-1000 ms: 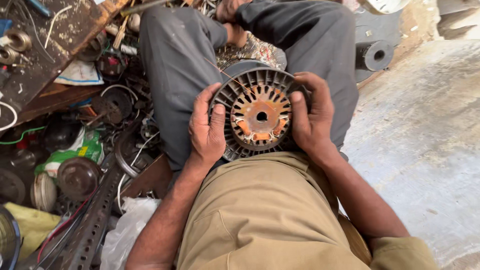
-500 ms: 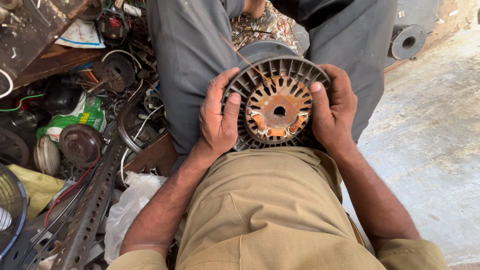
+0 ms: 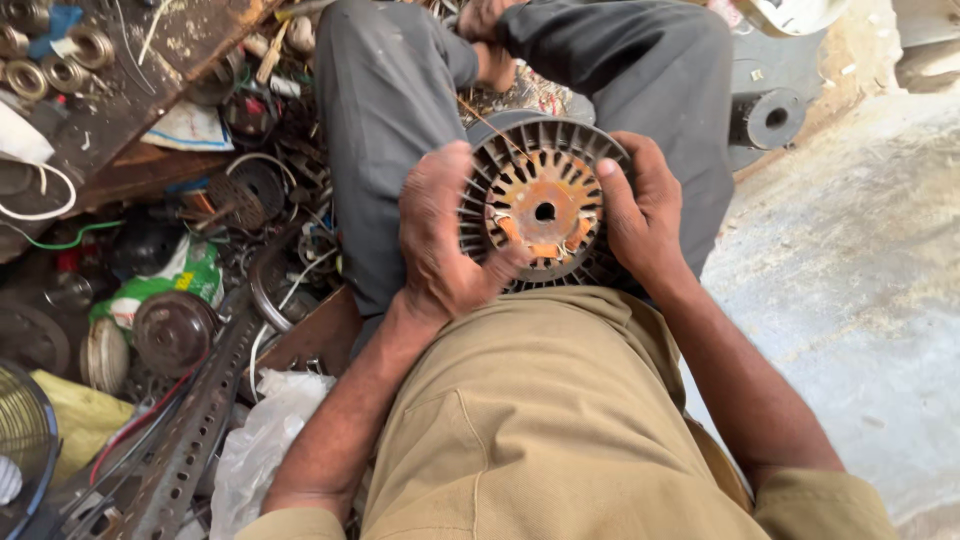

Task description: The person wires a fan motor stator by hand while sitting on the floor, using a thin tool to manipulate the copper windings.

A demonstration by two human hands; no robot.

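Rusty finned motor rotor [image 3: 545, 210] resting on the khaki-clad lap [image 3: 540, 420], gripped between both hands, left hand [image 3: 440, 240] wrapped over its left rim, right hand [image 3: 640, 215] clasping its right edge, scrap metal parts [image 3: 200, 290] nearby.

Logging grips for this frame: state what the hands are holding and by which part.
Both hands hold a round finned motor core. The left hand grips its left rim, thumb on the rusty face; the right hand clasps the right rim.

A dusty grey floor [image 3: 860, 260] lies on one side, and a dirty wooden bench [image 3: 140, 90] stands above piled metal junk [image 3: 190, 330].
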